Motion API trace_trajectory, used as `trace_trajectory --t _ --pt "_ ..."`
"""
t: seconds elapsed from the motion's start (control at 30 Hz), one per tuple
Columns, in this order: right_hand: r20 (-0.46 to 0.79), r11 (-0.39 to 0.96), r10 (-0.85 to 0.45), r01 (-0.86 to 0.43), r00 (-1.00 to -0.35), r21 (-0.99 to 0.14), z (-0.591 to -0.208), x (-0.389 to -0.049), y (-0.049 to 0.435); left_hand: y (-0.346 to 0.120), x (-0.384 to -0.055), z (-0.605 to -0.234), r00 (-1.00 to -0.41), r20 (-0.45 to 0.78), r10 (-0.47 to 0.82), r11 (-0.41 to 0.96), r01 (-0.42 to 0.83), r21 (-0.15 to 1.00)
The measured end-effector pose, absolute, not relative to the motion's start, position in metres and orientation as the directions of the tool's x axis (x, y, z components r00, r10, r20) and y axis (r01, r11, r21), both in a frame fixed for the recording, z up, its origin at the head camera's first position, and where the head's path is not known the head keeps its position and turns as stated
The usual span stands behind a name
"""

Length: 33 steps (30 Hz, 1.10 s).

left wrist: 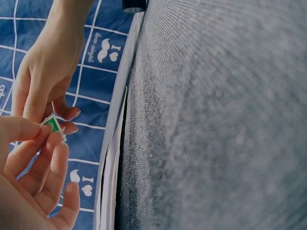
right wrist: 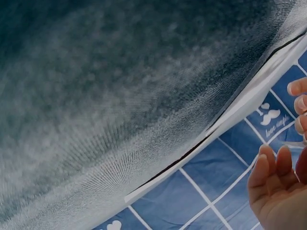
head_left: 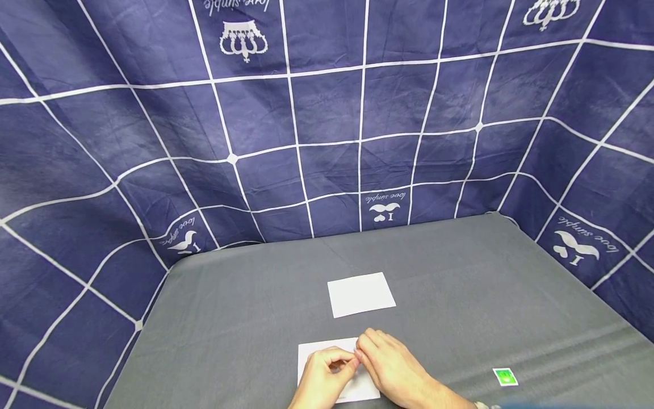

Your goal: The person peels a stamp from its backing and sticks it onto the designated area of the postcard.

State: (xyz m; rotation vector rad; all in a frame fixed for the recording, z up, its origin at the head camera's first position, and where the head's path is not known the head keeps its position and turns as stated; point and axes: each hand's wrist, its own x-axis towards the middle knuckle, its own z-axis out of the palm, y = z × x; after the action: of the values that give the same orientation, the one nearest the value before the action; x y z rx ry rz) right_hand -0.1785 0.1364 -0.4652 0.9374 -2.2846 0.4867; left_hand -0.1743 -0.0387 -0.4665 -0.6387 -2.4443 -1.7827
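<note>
A small green sticker with a white border [left wrist: 53, 124] is held up between the two hands. The left hand [left wrist: 36, 167] pinches it between thumb and forefinger in the left wrist view, the other fingers loosely curled. From the other side the right hand [left wrist: 45, 76] grips its edge, its fingertips partly hidden behind the left hand. In the head view the left hand [head_left: 327, 375] and right hand [head_left: 393, 363] meet above a white sheet of paper [head_left: 365, 392], hiding most of the sticker. The right hand [right wrist: 273, 191] also shows at the right wrist view's lower right.
A second white sheet [head_left: 361, 294] lies farther back on the grey table [head_left: 245, 318]. Another green square with a white border [head_left: 505, 376] lies to the right of the hands. Blue curtains with white grid lines [head_left: 327, 113] enclose the table's back and sides.
</note>
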Motion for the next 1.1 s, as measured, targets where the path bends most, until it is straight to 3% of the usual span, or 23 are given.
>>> trace_trajectory --t 0.23,0.5,0.9,1.1 --pt "0.653 0.686 -0.483 -0.716 -0.583 -0.132 -0.4641 -0.1787 0.1368 -0.0383 -0.1751 -0.4657 -0.921 0.262 0.289 0.252 0.338 0.907" --pt "0.674 0.710 -0.514 -0.704 -0.530 -0.012 -0.4634 -0.1791 0.1387 -0.0388 -0.1750 -0.4650 -0.925 0.257 0.280 0.262 0.331 0.906" --pt "0.630 0.639 -0.379 -0.684 -0.678 -0.351 -0.4642 -0.1748 0.1424 -0.0385 -0.1767 -0.4674 -0.934 0.200 0.297 0.231 0.273 0.934" --pt "0.636 0.612 -0.357 -0.686 -0.684 -0.394 -0.4659 -0.1751 0.1428 -0.0379 -0.1777 -0.4690 -0.940 0.166 0.297 0.233 0.240 0.943"
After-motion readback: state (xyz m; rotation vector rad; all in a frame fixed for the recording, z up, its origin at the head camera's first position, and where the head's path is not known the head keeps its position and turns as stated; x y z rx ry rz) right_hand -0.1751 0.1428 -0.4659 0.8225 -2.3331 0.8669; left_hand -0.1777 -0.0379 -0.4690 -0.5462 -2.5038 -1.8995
